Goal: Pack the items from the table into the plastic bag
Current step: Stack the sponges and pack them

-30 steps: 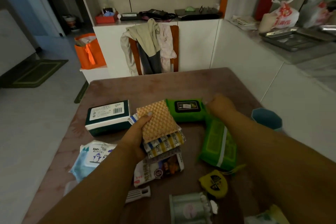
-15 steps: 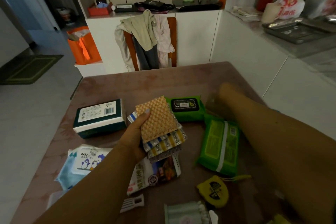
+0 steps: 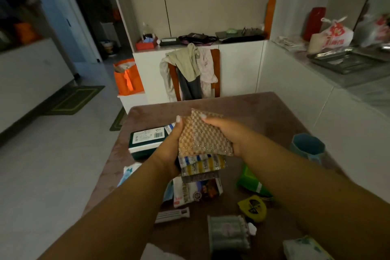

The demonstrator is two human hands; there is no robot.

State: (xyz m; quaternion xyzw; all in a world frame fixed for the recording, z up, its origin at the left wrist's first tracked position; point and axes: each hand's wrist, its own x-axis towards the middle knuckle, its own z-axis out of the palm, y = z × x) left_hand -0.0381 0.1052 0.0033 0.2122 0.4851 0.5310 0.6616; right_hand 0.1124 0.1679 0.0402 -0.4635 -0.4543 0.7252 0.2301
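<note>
Both hands hold a stack of scouring pads [image 3: 201, 148] above the table's middle. My left hand [image 3: 168, 152] grips the stack from the left side. My right hand [image 3: 226, 133] lies on the top orange-checkered pad and holds its right side. Striped pads show under the top ones. On the table lie a dark green tissue box [image 3: 145, 140], a white snack packet [image 3: 196, 191], green wipes packs [image 3: 252, 182], a yellow tape measure [image 3: 253, 208], a cotton swab tub [image 3: 228, 233] and a baby wipes pack [image 3: 128, 173]. No plastic bag for packing can be made out.
The brown table [image 3: 253, 112] ends at a far edge near a chair [image 3: 190, 74] hung with clothes. A teal bin [image 3: 307, 149] stands by the table's right side. A white counter [image 3: 348, 78] runs along the right. A white comb-like item [image 3: 172, 214] lies near the front.
My right hand left the green wipes area and came onto the top of the pad stack. Both hands lifted the stack a little; the view tilted up.
</note>
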